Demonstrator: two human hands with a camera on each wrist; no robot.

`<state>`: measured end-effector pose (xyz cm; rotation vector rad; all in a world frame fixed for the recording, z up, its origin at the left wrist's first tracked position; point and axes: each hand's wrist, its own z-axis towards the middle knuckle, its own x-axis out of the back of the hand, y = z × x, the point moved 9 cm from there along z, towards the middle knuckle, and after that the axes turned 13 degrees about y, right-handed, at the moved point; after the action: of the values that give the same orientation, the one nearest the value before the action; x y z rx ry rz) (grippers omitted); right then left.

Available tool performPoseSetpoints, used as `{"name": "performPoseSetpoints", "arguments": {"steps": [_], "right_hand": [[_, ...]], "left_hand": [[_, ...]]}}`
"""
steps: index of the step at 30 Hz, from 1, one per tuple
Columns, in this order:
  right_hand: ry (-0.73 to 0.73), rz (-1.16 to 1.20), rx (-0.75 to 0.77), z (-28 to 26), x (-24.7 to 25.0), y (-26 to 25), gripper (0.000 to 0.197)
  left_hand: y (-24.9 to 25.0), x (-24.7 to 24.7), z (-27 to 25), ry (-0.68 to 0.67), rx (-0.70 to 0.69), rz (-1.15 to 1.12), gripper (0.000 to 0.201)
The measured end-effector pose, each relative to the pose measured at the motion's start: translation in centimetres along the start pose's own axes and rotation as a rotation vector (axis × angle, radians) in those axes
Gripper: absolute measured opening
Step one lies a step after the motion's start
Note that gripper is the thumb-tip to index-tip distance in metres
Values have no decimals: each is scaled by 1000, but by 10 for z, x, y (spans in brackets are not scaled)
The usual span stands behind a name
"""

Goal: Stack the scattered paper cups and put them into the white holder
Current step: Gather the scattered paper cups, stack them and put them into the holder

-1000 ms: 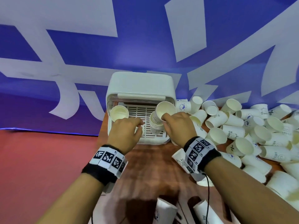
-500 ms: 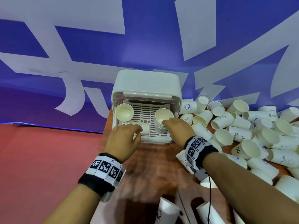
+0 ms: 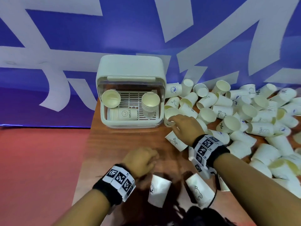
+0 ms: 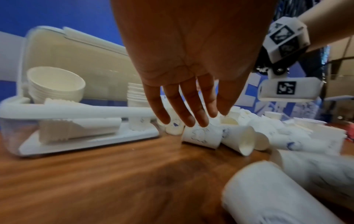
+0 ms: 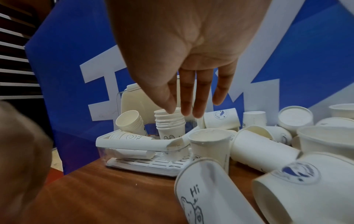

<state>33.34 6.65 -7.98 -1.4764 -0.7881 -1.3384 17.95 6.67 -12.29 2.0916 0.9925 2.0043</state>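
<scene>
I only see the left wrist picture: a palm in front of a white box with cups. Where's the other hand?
Observer: In the head view the right hand reaches, fingers open, to a loose cup beside the right front corner of the white holder.
Visitor: Is anything printed on the stack lying in the box?
Observer: Yes, the lying stack bears a smiley and the word HELLO.
Visitor: Any other drawings?
Observer: The right wrist view shows a fallen cup close by, marked Hi above a bear's face.
</scene>
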Motion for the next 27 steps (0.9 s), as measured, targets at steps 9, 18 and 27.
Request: {"name": "performPoseSetpoints", "arguments": {"steps": [9, 18, 27], "right_hand": [[-21, 58, -126, -32, 5, 36, 31], [-12, 52, -108, -32, 6, 44, 27], [-190, -94, 75, -15, -21, 8, 38]], "left_hand": [[13, -73, -10, -207, -43, 45, 39], [7, -71, -6, -256, 15, 73, 32], [-22, 20, 0, 72, 85, -40, 14]]}}
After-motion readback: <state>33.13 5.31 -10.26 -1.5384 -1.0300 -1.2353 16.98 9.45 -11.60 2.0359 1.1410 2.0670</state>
